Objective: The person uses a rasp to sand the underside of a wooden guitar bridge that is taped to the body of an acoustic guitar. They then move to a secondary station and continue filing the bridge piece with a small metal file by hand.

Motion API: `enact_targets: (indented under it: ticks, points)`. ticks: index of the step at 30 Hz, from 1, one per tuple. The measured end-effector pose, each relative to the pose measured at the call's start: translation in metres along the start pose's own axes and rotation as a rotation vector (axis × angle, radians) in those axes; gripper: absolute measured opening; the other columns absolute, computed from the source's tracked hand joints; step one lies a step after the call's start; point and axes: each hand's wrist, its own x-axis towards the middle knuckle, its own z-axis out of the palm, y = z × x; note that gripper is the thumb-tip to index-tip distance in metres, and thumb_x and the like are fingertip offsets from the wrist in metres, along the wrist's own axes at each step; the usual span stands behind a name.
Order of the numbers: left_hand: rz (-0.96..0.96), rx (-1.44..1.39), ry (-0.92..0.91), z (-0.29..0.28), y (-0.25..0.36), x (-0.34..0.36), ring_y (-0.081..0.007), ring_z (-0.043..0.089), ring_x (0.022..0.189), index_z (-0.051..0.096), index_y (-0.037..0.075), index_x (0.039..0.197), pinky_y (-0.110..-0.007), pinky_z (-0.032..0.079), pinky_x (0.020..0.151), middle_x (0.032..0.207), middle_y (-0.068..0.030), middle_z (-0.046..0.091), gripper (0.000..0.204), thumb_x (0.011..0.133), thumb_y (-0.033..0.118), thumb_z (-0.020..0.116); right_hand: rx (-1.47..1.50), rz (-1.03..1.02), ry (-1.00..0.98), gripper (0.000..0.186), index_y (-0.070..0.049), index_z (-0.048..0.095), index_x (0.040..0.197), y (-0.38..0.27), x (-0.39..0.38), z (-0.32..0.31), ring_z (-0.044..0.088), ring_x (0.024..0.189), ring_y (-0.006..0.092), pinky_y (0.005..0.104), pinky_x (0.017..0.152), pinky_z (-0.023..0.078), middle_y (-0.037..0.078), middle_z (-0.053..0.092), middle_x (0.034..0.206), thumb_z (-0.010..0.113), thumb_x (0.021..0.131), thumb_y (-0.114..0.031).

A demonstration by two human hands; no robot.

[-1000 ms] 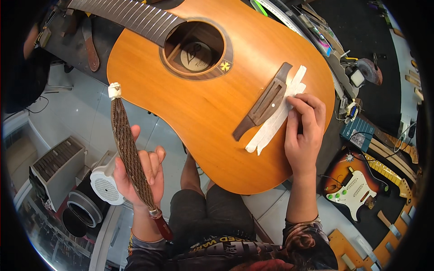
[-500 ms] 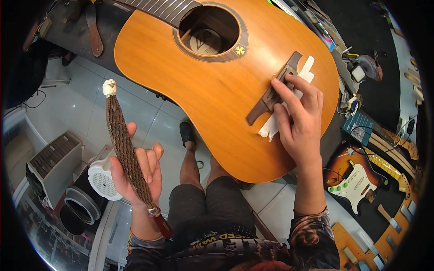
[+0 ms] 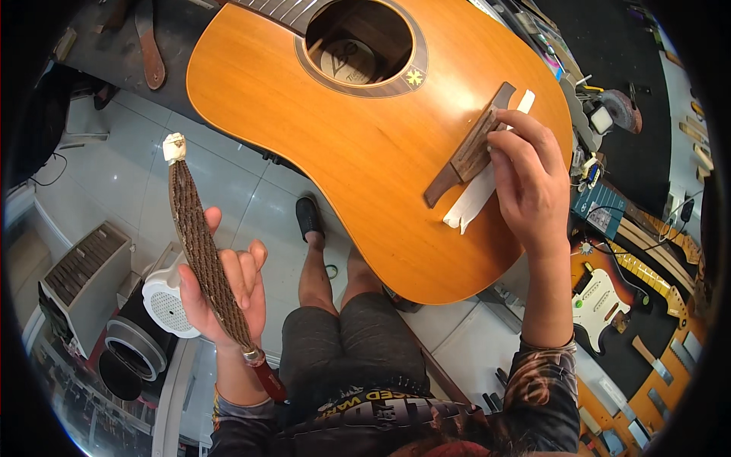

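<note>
In my left hand [image 3: 247, 293] I hold a saw rasp [image 3: 199, 240], my fingers closed around its lower part. Its dark blade is a lattice of toothed strips, white tape wraps its upper tip, and the handle is red. My right hand [image 3: 537, 179] is over an acoustic guitar [image 3: 335, 152] with an orange-brown top. Its thumb and fingertips are drawn together at the right edge of the brown wooden bridge [image 3: 472, 148]; anything small between them is hidden. White masking tape [image 3: 468, 202] lies along the bridge, partly under my hand.
A sunburst electric guitar body [image 3: 601, 297] lies at right, near several hand tools. Clutter lines the bench behind the acoustic guitar. At lower left stand a grey box [image 3: 87, 278] and a white round perforated device [image 3: 167, 305]. A leather strap [image 3: 150, 53] lies at upper left.
My right hand has shifted right and slightly up, its fingers drawing back to the bridge's edge and closing together. The guitar has shifted slightly; the rasp has moved a little left.
</note>
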Motion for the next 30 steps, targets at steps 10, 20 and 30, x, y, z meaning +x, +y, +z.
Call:
enact_targets:
  ticks: [10,20,30]
  points:
    - [-0.018,-0.005,0.117,0.001,-0.002,0.006,-0.0094,0.033,0.048,0.038,-0.006,0.161,-0.037,0.032,0.08,0.053,0.0016,0.044,0.073,0.117,0.052,0.037,-0.034,-0.081,-0.093,0.052,-0.021,0.077,0.133,-0.02,-0.014,-0.002,0.061,0.103,0.0283,0.0435,0.093,0.05,0.007,0.061,0.118,0.081,0.083,-0.007]
    - [-0.037,0.014,0.083,0.022,-0.007,0.016,-0.0101,0.034,0.049,0.037,-0.006,0.161,-0.038,0.034,0.084,0.054,0.001,0.044,0.073,0.117,0.052,0.038,-0.013,0.269,0.109,0.035,-0.008,0.073,0.129,0.025,0.0,-0.004,0.062,0.1,0.0309,0.0422,0.089,0.051,0.012,0.062,0.11,0.074,0.094,-0.005]
    - [-0.008,0.41,0.097,0.059,-0.022,0.034,-0.0085,0.041,0.052,0.044,-0.013,0.153,-0.036,0.037,0.084,0.055,0.0014,0.05,0.08,0.111,0.054,0.049,0.281,0.345,0.134,0.036,-0.006,0.073,0.126,0.041,-0.013,0.003,0.062,0.101,0.0317,0.0409,0.09,0.051,0.014,0.063,0.108,0.075,0.09,-0.001]
